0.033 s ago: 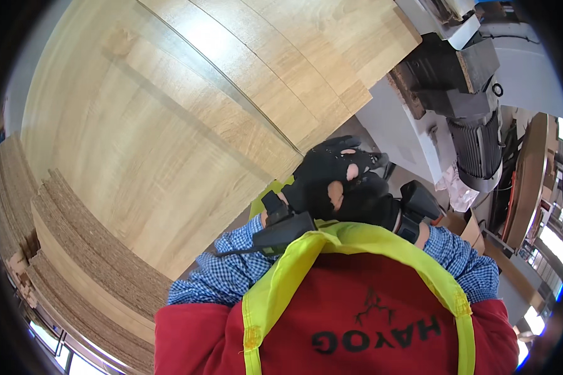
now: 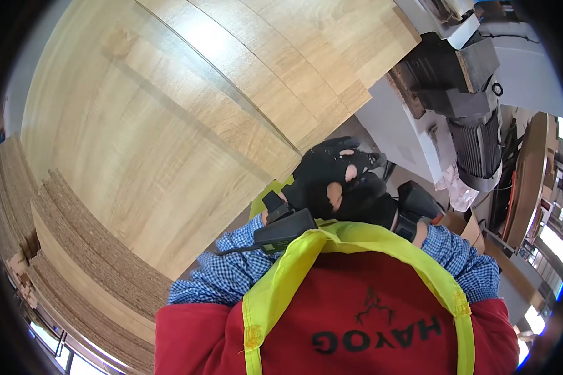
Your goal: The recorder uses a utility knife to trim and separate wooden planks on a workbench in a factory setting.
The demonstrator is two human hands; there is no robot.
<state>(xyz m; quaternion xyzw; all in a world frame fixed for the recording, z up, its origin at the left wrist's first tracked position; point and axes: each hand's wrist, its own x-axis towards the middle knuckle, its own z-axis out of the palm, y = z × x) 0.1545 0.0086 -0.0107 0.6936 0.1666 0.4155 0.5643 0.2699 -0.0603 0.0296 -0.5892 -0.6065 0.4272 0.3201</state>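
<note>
1. Two black-gloved hands, the left hand [image 2: 313, 175] and the right hand [image 2: 369, 203], overlap in the head view; whether either grip is narrow or holding anything, I cannot tell.
2. Almost nothing has changed since the preceding picture: hands and boards keep their places, so the work seems, I judge, at a standstill.
3. One large wood-grain panel [image 2: 162, 169] lies left of the grip, its near corner just beside the left hand.
4. At least three narrower wood-grain pieces [image 2: 301, 82] lie beyond the grip, parted by straight seams.
5. At least two particleboard stacks [image 2: 100, 247] stand well left of the grip.
6. One finned motor [image 2: 475, 140] sits right of the grip and beyond it.
</note>
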